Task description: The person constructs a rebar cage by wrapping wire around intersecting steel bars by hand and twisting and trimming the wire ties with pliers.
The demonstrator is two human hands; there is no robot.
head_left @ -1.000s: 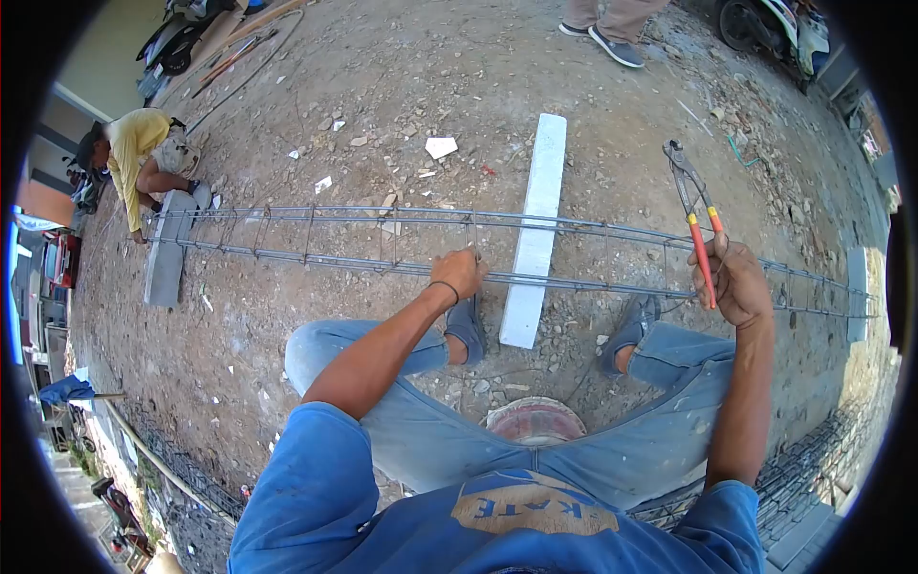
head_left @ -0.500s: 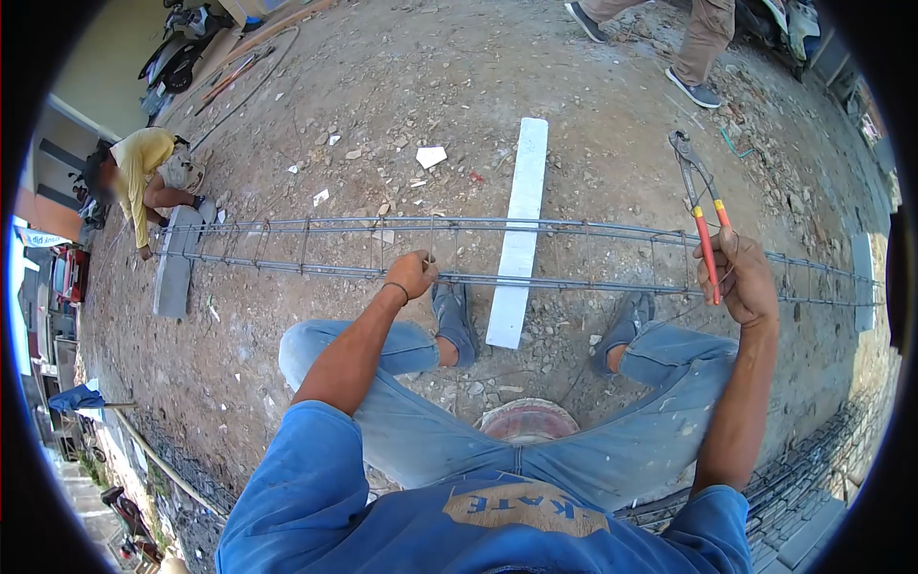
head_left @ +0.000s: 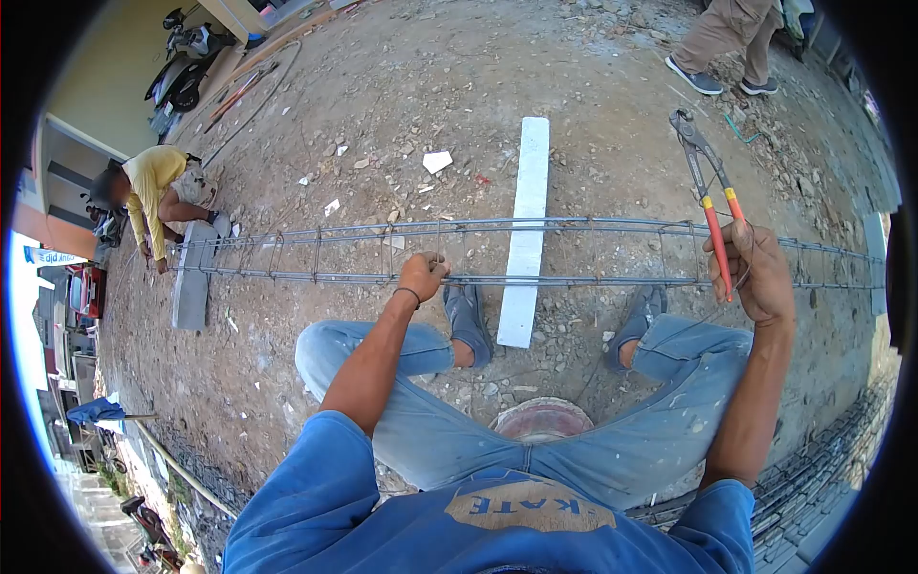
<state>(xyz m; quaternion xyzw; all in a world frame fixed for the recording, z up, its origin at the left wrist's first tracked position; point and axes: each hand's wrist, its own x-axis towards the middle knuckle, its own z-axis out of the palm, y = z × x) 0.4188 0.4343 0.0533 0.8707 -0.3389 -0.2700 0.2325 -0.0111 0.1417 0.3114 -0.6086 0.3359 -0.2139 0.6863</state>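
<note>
A long rebar cage (head_left: 593, 280) of thin steel bars and stirrups stretches across in front of me. My left hand (head_left: 422, 275) is closed at its near bar, fingers curled around a stirrup. My right hand (head_left: 755, 273) grips the red-and-yellow handles of a pair of pincers (head_left: 714, 196), their jaws pointing away from me and slightly apart. A thin dark wire hangs by the right hand; where it ends is unclear. Under the cage lies a white block (head_left: 524, 239), with a grey block (head_left: 194, 287) supporting its left end and another pale block (head_left: 876, 263) at its right end.
A co-worker in a yellow shirt (head_left: 158, 177) crouches at the cage's left end. Another person's legs (head_left: 722, 48) are at the upper right. Rubble and tile shards (head_left: 437, 162) litter the ground. More rebar (head_left: 813, 478) lies at the lower right.
The view has shifted slightly, moving most things to the right. The walking person's legs have changed stride. Both co-worker's hands now show near the cage's end. My grips look the same.
</note>
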